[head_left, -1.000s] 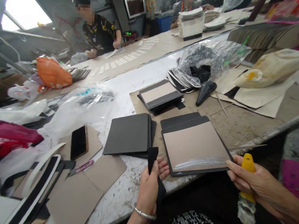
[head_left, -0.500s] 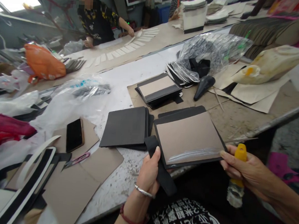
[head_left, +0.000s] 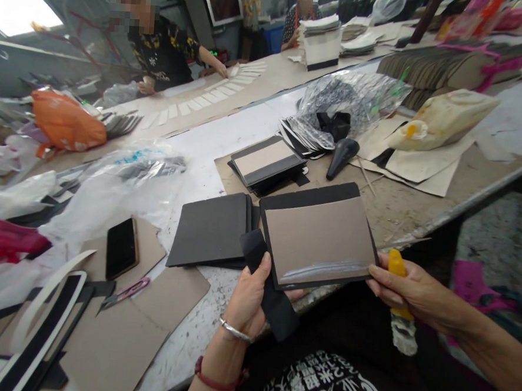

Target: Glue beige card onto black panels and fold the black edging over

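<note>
Between my hands is a flat black panel with a tan board face [head_left: 320,240], streaked with whitish smear along its near edge. My right hand [head_left: 388,280] pinches the panel's right corner and also keeps a yellow-handled brush [head_left: 402,313], whitish bristles pointing down. A black strip [head_left: 278,314] is gripped under the thumb of my left hand [head_left: 250,295], whose fingertips show below the panel's near edge. Just left of the panel lies a stack of black panels [head_left: 210,228]. Behind it sits a smaller stack of black panels with a tan face [head_left: 267,160].
Left on the table are a phone [head_left: 122,249], pink-handled snips [head_left: 126,293] and tan board pieces [head_left: 119,340]. A black cone-shaped object [head_left: 343,158], clear plastic wrap [head_left: 351,95] and a yellowish container [head_left: 445,121] lie farther back. A person [head_left: 159,47] handles white strips across the table.
The view has shifted slightly, so most things sit a little farther left. Both hands keep their holds on the panel, strip and brush.
</note>
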Demonstrator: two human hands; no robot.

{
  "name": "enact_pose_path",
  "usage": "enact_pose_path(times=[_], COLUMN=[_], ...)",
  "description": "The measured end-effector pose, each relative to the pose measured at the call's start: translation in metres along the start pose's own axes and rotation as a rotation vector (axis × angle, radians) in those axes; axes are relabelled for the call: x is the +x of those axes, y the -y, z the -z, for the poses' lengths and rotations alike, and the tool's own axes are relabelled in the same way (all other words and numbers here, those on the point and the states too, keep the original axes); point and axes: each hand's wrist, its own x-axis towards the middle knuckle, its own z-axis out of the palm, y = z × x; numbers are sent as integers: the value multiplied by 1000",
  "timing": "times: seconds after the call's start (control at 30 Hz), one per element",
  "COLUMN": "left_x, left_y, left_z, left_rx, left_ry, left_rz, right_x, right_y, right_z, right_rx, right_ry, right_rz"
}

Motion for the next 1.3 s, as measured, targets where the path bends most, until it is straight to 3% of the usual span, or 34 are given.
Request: enact_pose_path(times=[0.23,0.73,0.93,1.13,1.3], left_x=[1,6,15,21,25], left_y=[2,7,11,22,30], left_z=[-3,-2,5,13,13], left_rx=[47,83,101,260,420], left_ry=[-81,-93,-121,-125,-202], left_rz=[-124,-169,-208,-287,-361], right_x=[3,7,9,10,10], right_y=[3,17,15,14,16], right_z=[-2,-13,-11,-11,-15], right_rx=[-132,-244,-263,-235,-252], right_ry=[-21,-123,-93,-98,-143], right_rz=[58,58,55,47,1])
